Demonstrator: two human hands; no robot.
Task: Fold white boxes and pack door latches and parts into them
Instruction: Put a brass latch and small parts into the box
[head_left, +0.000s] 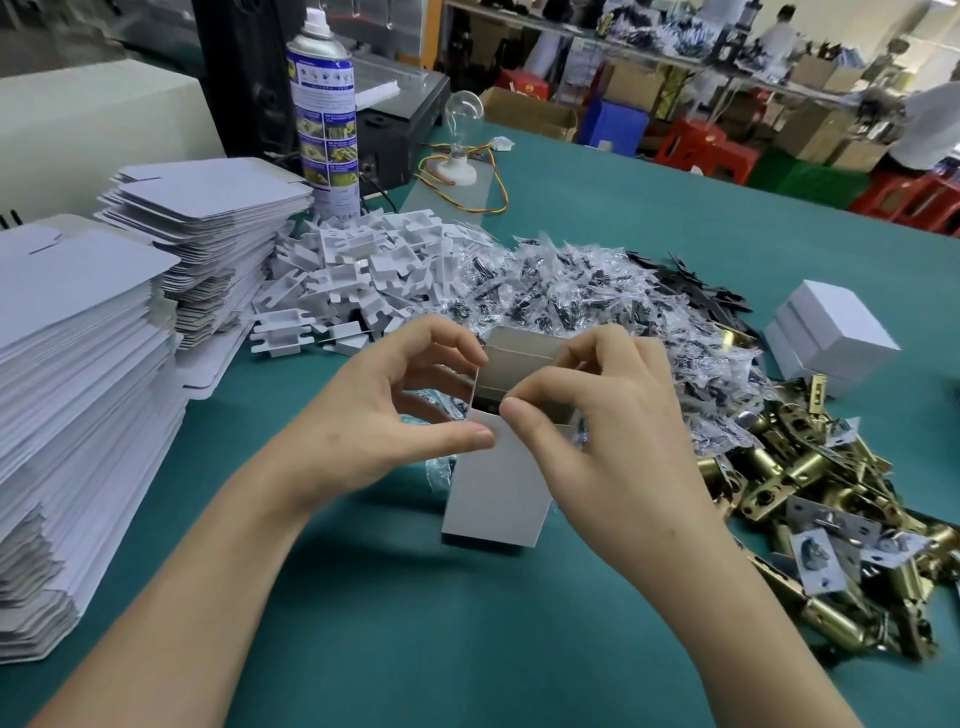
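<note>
Two hands work one upright white box (496, 499) standing on the green desk (415, 649) beside the brass latches (810, 499): left hand (395, 410) and right hand (592, 415) each pinch its open top flaps between thumb and fingers.

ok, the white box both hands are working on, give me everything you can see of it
The white box is thin plain card, white outside and grey-brown inside, unprinted. It stands upright on the green table, top open, flaps up. The left hand and right hand pinch its upper flaps from either side, thumbs meeting at the near top edge. Something dark shows inside; I cannot tell what. A clear plastic bag lies against its left side.
</note>
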